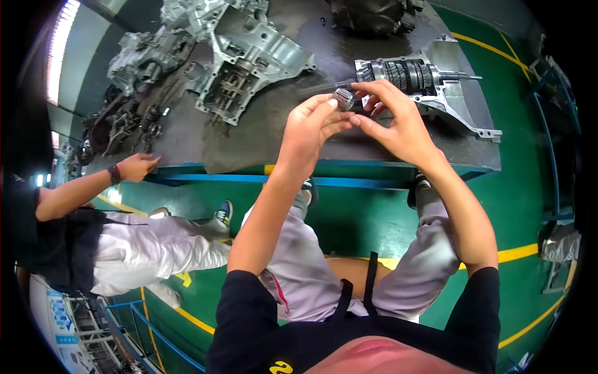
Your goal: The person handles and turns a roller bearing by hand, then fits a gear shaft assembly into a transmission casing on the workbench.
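Note:
Above the near edge of the workbench, my left hand (309, 129) pinches a small ribbed metal needle roller bearing (344, 100) between thumb and fingers. My right hand (398, 118) is curved around the bearing's right side, its fingers apart. Its index fingertip is close to the bearing's upper edge, and its thumb is by my left fingertips. Whether the right fingers touch the bearing is hard to tell. Just behind my right hand lies a gear shaft assembly (398, 75) in an open metal housing half (451, 103).
A large open gearbox casing (261, 53) stands left of my hands, with another casing (146, 59) farther left. A dark casting (374, 15) sits at the back. Loose dark parts (124, 128) lie at the bench's left end, near a co-worker's hand (138, 167).

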The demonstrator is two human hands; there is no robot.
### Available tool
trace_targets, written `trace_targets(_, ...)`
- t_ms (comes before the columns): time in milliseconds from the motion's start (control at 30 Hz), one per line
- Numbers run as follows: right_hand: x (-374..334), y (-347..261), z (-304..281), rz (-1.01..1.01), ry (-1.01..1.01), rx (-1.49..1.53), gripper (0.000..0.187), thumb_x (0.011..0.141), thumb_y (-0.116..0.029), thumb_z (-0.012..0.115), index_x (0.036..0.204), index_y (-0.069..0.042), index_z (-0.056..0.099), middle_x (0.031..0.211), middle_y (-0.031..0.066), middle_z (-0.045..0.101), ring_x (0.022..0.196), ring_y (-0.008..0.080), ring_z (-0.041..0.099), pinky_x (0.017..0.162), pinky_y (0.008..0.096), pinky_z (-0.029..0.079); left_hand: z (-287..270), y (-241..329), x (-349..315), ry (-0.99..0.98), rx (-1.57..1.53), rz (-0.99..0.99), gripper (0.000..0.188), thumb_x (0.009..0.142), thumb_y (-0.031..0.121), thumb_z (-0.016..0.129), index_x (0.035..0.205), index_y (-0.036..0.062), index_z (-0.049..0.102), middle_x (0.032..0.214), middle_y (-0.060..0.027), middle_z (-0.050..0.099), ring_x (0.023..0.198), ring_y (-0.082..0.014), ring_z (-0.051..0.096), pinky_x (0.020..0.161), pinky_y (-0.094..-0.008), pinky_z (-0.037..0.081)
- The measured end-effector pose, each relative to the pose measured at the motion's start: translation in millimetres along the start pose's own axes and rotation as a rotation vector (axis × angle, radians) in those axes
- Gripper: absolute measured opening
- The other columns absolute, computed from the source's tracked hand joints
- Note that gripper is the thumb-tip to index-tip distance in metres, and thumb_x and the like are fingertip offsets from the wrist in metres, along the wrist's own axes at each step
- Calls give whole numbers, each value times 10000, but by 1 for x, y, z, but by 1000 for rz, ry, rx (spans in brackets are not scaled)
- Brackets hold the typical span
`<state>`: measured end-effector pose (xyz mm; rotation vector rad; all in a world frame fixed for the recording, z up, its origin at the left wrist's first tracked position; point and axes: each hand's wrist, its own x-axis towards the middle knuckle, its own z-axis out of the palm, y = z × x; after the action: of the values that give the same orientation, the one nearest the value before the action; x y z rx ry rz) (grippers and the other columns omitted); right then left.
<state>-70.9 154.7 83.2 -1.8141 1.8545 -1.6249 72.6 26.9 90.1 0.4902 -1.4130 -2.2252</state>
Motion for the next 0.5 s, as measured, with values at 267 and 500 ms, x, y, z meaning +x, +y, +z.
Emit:
trace_targets(267, 4, -2, -3, -68, -23, 4, 348, 805, -97, 739, 1134, -20, 654, 975, 96, 636, 795, 201, 621, 693, 303, 505, -1, -18, -7, -90, 70, 81, 229, 1009, 115, 514, 1144, -46, 604, 1064, -105, 664, 938, -168, 670, 831, -321, 570)
trace_targets(500, 5, -5, -1, -8, 15, 70, 327, 806, -58, 730, 1122, -6, 663, 937, 89, 652, 779, 155, 618, 696, 285, 504, -2, -11, -7, -123, 85, 144, 259, 1014, 127, 509, 1185, -41, 605, 1115, -104, 666, 989, -168, 657, 839, -329, 550)
